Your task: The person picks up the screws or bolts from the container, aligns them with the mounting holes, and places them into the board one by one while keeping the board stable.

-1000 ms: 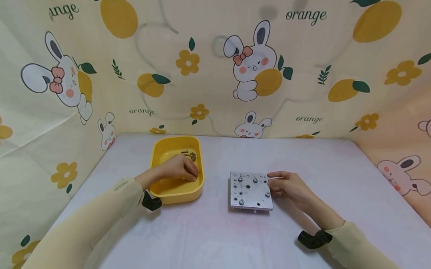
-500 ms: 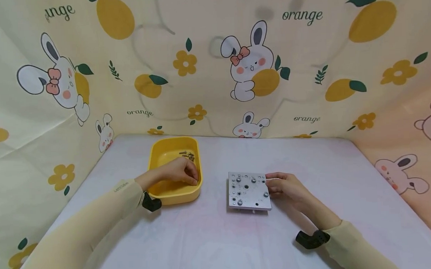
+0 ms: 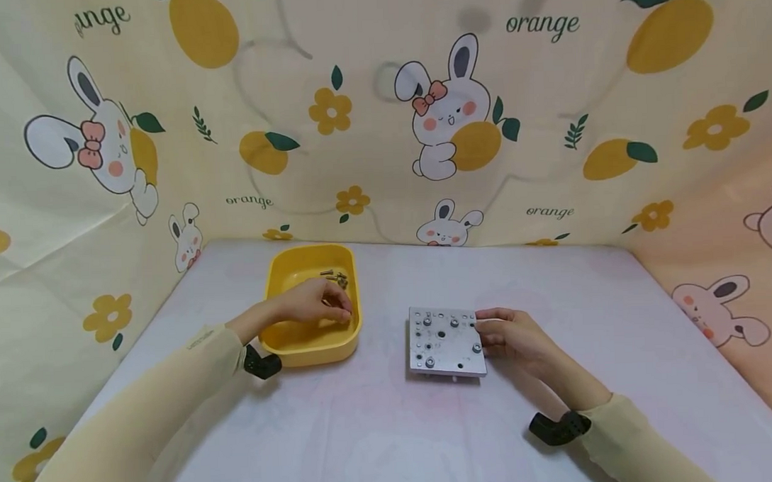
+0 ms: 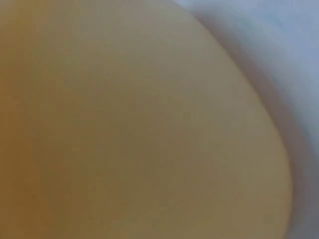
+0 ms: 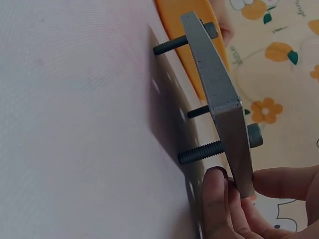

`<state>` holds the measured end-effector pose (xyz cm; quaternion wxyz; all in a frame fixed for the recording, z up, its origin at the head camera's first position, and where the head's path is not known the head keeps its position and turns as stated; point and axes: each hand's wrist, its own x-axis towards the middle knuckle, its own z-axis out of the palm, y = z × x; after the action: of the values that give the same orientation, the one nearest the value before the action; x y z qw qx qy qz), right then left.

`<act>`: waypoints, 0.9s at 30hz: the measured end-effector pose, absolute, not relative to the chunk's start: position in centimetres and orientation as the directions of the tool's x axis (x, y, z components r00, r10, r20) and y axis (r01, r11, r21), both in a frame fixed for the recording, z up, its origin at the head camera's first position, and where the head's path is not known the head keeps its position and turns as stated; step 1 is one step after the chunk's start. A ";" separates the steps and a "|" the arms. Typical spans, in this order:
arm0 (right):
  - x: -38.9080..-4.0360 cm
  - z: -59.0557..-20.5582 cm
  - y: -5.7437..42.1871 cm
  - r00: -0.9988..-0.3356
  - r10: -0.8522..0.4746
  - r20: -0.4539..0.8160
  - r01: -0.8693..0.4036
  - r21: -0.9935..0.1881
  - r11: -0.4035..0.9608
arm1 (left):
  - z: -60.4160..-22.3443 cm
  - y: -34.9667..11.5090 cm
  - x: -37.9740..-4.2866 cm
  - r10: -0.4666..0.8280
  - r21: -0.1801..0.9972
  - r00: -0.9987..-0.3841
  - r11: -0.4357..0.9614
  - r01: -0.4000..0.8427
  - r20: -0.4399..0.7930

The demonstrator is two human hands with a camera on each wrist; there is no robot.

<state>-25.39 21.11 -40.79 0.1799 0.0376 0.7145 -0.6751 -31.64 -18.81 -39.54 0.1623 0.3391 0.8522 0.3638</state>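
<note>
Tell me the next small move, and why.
Perhaps the left hand should pinch one of the loose screws in the yellow tray: it is near them, and the metal plate, gripped by the right hand, has open holes. Whether the left holds one is unclear.

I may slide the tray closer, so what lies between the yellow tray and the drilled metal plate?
Nothing: the head view shows only bare, pale tabletop between the yellow tray and the drilled metal plate.

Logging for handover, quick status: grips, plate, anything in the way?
Left grip in yellow tray, hold unclear. Right grip pinches metal plate at its edge; bolts protrude beneath. No obstruction seen between tray and plate.
</note>
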 end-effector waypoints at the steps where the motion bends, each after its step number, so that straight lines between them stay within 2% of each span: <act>1: -25.3 -40.8 21.2 -0.933 -0.185 -0.309 0.298 -0.951 0.086 | -39.2 -18.8 -31.4 0.684 0.728 -0.729 0.513 0.456 -0.025; 8: -25.2 -40.6 21.2 -0.936 -0.176 -0.305 0.293 -0.952 0.091 | -36.6 -18.3 -30.3 0.591 0.780 -0.802 0.459 0.426 0.090; 15: -25.3 -41.0 20.8 -0.935 -0.150 -0.322 0.309 -0.945 0.102 | -35.1 -16.5 -28.7 0.490 0.868 -0.865 0.378 0.323 0.109; 27: -25.1 -41.0 20.8 -0.937 -0.117 -0.329 0.323 -0.944 0.066 | -34.6 -10.8 -25.1 0.428 0.908 -0.879 0.250 0.336 0.208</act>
<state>-25.05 20.77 -41.02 0.1621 0.0724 0.7119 -0.6794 -25.08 -10.82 -34.61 0.0410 0.2421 0.7895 0.5625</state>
